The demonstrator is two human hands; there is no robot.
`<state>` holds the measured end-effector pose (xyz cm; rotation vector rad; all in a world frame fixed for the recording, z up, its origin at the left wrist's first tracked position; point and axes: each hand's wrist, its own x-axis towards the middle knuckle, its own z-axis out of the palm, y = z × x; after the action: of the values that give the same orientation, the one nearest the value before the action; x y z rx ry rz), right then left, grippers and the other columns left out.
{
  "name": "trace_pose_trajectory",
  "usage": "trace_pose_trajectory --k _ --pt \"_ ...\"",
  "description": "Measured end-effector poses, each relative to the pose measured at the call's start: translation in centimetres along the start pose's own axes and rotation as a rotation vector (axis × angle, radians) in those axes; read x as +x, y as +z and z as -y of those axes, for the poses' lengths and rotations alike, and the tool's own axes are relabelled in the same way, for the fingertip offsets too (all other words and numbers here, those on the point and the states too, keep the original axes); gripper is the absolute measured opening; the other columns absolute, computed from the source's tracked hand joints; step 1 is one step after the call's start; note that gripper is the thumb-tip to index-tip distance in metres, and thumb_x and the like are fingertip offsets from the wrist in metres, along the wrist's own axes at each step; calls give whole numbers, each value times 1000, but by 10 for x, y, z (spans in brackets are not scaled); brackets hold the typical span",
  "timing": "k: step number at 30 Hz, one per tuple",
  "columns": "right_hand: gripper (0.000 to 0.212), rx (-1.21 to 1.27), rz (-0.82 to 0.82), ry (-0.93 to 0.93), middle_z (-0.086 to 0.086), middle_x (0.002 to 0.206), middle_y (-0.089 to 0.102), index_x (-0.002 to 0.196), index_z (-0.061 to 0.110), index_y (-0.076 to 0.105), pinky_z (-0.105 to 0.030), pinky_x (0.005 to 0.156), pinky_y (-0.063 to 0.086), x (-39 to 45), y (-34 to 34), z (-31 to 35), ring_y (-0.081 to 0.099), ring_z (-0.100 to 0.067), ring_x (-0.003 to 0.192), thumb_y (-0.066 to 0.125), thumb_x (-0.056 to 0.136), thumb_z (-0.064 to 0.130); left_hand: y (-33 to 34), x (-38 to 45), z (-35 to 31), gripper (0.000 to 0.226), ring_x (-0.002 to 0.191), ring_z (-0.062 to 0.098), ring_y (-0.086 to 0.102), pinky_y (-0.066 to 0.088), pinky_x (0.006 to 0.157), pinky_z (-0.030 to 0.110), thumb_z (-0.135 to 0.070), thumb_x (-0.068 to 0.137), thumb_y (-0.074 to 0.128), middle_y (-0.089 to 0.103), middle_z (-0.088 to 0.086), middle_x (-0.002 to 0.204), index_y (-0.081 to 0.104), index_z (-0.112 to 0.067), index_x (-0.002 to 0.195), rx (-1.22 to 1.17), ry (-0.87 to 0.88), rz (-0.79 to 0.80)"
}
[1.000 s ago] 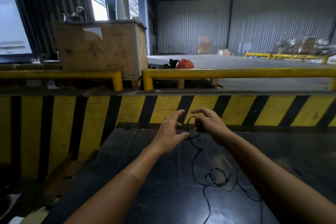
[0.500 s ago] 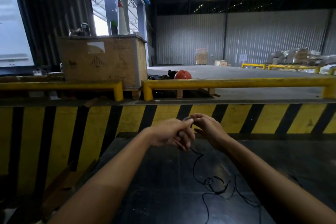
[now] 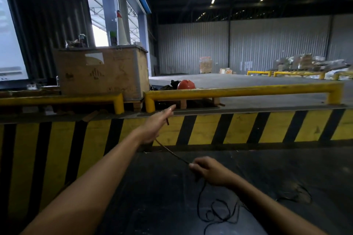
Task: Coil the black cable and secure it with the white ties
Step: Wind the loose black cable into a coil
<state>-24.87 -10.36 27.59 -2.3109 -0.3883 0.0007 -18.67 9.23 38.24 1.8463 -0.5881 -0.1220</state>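
A thin black cable (image 3: 172,153) runs taut between my two hands above a dark table top (image 3: 152,196). My left hand (image 3: 155,126) is stretched far forward and up, gripping the cable's end, which sticks out below its fingers. My right hand (image 3: 210,170) is lower and nearer to me, closed around the cable. From that hand the cable drops into a loose tangle (image 3: 219,213) on the table. I see no white ties.
A yellow-and-black striped barrier (image 3: 238,129) rises just behind the table. Yellow guard rails (image 3: 238,90) run above it, with a large wooden crate (image 3: 101,72) and an orange helmet (image 3: 186,84) behind. An open warehouse floor lies beyond.
My hands, close together before, have drawn apart. The left went forward and up with the cable end, the right dropped back toward me, and the cable between them has been pulled straight.
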Motion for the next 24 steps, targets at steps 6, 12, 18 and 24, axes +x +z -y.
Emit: trace_pose_trajectory --k 6,12,18,24 --pt "11 -247 -190 -93 4 82 60 83 27 59 -22 63 44 11 -85 28 58 -8 75 53 92 31 2 -18 27 52 133 24 40 31 110 50 -55 94 26 38 1 148 35 -35 141 703 -329 325" --pt "8 -164 -484 -291 6 76 59 88 25 63 -21 59 42 29 -93 48 57 -8 69 57 90 31 33 -34 10 54 117 31 58 57 76 49 -57 91 32 43 11 145 26 -44 142 259 -398 583" --pt "20 49 -395 -173 -4 94 65 99 16 64 -34 73 55 31 -59 28 63 -13 83 49 95 29 43 -39 -8 48 106 28 66 61 66 44 -52 92 33 57 9 133 36 -43 139 -264 -172 677" --pt "37 -160 106 -93 11 74 54 101 9 63 -17 61 44 2 20 24 52 1 64 37 99 35 25 -12 -17 35 138 32 33 38 94 65 -47 96 33 40 3 146 46 -51 128 -667 102 165"
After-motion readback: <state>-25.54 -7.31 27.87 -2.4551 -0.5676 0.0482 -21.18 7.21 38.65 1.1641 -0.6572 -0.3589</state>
